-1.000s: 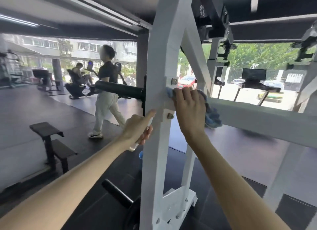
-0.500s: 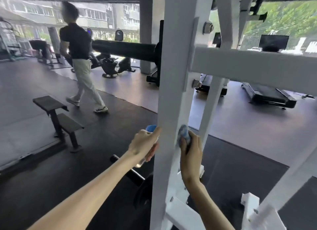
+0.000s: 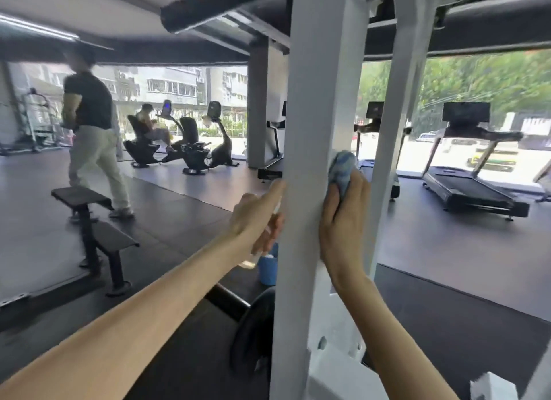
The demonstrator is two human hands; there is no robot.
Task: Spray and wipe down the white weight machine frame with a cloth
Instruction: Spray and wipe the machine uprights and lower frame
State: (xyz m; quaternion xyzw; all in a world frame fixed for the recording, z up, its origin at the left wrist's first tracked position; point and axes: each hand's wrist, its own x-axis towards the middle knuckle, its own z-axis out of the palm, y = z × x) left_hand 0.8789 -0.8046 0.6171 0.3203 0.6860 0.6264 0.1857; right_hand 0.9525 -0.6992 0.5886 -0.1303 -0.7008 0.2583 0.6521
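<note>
Hands apart, one each side of the white painted steel upright post (image 3: 313,116) of the weight machine frame: left hand (image 3: 256,217) at its left edge, right hand (image 3: 343,220) at its right edge. Post runs top to bottom through the middle of the view and stands on the dark rubber floor (image 3: 167,220). Second white upright (image 3: 396,125) is just behind it to the right. Black treadmill (image 3: 471,187) by the far right window, well apart from the post. Row of black exercise bikes (image 3: 193,149) at the far window, a seated person (image 3: 147,122) on the leftmost one. Walking person in dark top and light trousers (image 3: 92,131) on the floor's left side, blurred. Black two-step bench (image 3: 89,220) near them. Black round weight plate (image 3: 253,346) low down, just beside the post's left edge. Right hand presses a crumpled blue cloth (image 3: 343,167) against the post's right face, fingers curled over it. Left hand grips a small clear spray bottle with a blue end (image 3: 268,267), blue end down, thumb tip touching the post. Bottle detail is blurred.
</note>
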